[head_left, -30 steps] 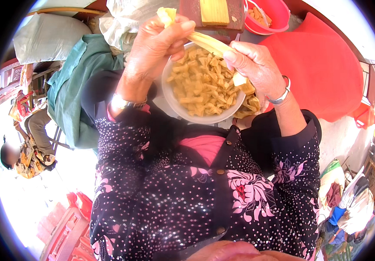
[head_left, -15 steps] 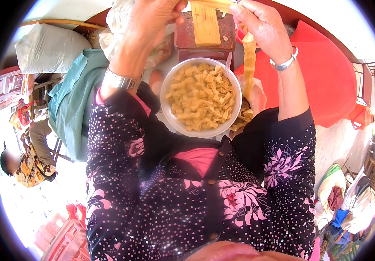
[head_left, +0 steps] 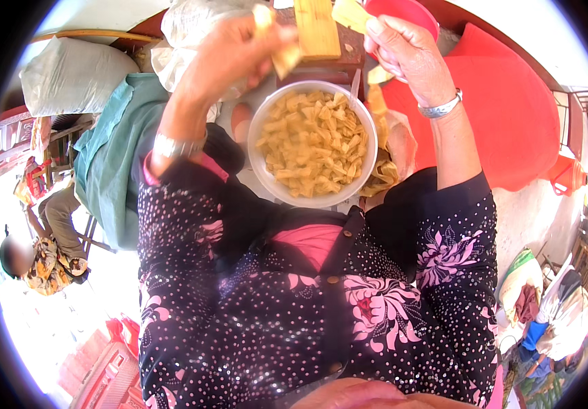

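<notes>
At the far side, the blurred left hand (head_left: pixel 233 58) clasps a yellow piece (head_left: pixel 286 60); the right hand (head_left: pixel 408 58) pinches a partly hidden yellow strip (head_left: pixel 352 15).

Left hand (head_left: pixel 231 57) now holds a short yellow piece (head_left: pixel 286 61), right hand (head_left: pixel 413 60) a separate strip (head_left: pixel 351 15) — earlier, one continuous length spanned both.

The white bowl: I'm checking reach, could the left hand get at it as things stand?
Likely yes: the left hand is beyond the white bowl, nothing visibly between, though that hand holds a yellow piece.
</notes>
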The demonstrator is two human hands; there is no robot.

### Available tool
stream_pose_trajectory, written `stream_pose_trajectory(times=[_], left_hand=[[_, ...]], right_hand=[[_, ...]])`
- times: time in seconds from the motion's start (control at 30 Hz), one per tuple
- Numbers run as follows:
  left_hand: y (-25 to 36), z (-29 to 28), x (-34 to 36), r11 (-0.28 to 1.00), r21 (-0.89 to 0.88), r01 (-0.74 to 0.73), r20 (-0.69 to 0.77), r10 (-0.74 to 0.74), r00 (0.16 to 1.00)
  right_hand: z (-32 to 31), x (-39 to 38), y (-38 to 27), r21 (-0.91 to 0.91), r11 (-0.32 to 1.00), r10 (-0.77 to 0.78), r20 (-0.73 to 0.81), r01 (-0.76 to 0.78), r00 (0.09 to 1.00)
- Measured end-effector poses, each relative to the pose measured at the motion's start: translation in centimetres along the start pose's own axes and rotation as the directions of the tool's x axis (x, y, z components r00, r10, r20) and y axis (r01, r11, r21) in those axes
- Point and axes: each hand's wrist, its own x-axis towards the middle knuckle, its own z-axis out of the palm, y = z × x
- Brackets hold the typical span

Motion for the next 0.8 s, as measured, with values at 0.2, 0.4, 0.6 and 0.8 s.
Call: stream_pose_trajectory(times=[0.2, 0.4, 0.6, 0.8], left_hand=[[-1.0, 4.7, -3.5, 0.981, 0.053, 0.187, 0.504, -0.188, 0.843], [-4.4, 6.8, -4.6, 0.927, -0.279, 0.248, 0.57, -0.048, 0.821], [-2.2, 11.2, -5.5, 0.482, -0.465, 0.742, 0.677, -0.347, 0.649], [-3.4, 10.7, -6.4, 0.454, -0.71, 0.537, 0.456, -0.284, 0.843]], right_hand=[[1.6, -2.7, -1.9, 0.241, 0.962, 0.068, 0.239, -0.127, 0.969], [6.9, -6.4, -1.2, 0.069, 0.987, -0.156, 0.293, 0.142, 0.943], [11.6, -10.3, -0.4, -0.092, 0.94, -0.254, 0.454, 0.328, 0.854], [10.7, -9.8, 0.1, -0.133, 0.907, -0.399, 0.026, 0.399, 0.916]])
